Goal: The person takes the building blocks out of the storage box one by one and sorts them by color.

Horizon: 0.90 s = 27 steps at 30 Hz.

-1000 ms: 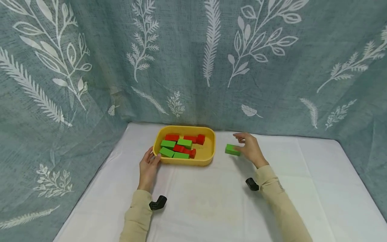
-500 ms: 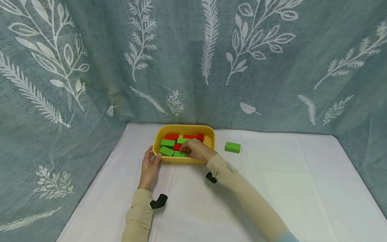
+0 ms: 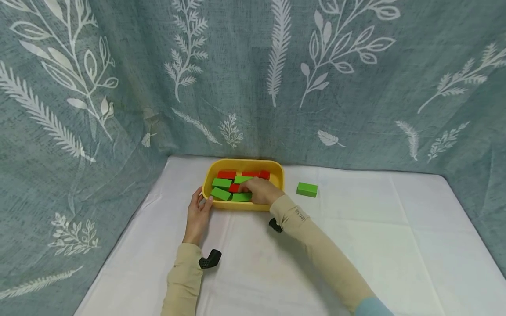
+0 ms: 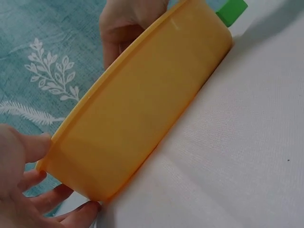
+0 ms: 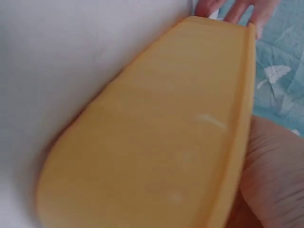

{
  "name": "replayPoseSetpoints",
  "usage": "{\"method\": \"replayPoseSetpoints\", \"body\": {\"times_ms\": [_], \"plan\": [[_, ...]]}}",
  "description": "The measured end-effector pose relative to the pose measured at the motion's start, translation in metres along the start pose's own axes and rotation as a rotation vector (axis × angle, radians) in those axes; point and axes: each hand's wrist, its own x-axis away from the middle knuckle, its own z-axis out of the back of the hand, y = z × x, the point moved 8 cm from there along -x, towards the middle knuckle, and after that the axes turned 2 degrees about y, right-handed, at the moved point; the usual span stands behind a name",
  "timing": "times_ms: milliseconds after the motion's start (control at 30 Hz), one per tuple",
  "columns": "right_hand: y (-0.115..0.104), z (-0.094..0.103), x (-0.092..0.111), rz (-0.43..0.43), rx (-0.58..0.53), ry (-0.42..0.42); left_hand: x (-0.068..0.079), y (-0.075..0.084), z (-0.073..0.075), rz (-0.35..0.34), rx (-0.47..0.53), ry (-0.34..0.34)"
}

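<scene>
A yellow tray [image 3: 244, 205] with several green and red blocks stands at the back of the table. My left hand [image 3: 199, 215] holds the tray's left end, thumb at the rim and fingers against the outer wall, as the left wrist view shows. My right hand [image 3: 262, 190] reaches over the front rim into the tray, fingers bent down among the blocks beside a red block [image 3: 234, 188]. What its fingertips touch is hidden, and the tray wall blocks the right wrist view. Near the fingers lie a green block [image 3: 242, 197] in front and a green block [image 3: 242, 179] behind.
A single green block [image 3: 307, 189] lies on the white cloth to the right of the tray. A patterned curtain [image 3: 253, 131] hangs close behind the tray. Black wrist devices, such as the left one [image 3: 210, 259], stick out from the sleeves.
My right hand has left the green block on the table, moved left, and entered the tray, staying there over the last half second. The left hand keeps its place at the tray.
</scene>
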Motion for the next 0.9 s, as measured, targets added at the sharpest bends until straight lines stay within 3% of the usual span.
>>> {"method": "replayPoseSetpoints", "body": {"times_ms": [133, 367, 600, 800, 900], "plan": [[0.003, 0.004, 0.004, 0.016, 0.017, 0.038, -0.001, 0.001, -0.002, -0.002, 0.002, -0.001], [0.004, 0.019, 0.013, 0.080, -0.161, 0.168, -0.001, 0.002, 0.001, 0.021, 0.014, 0.015], [0.011, 0.031, 0.024, 0.053, -0.272, 0.248, -0.001, 0.002, 0.006, 0.030, 0.008, 0.032], [0.038, 0.047, 0.053, 0.022, -0.453, 0.399, -0.003, 0.001, -0.002, 0.036, 0.013, 0.022], [0.054, 0.053, 0.071, 0.003, -0.538, 0.469, -0.002, -0.001, 0.002, 0.035, 0.005, 0.026]]}}
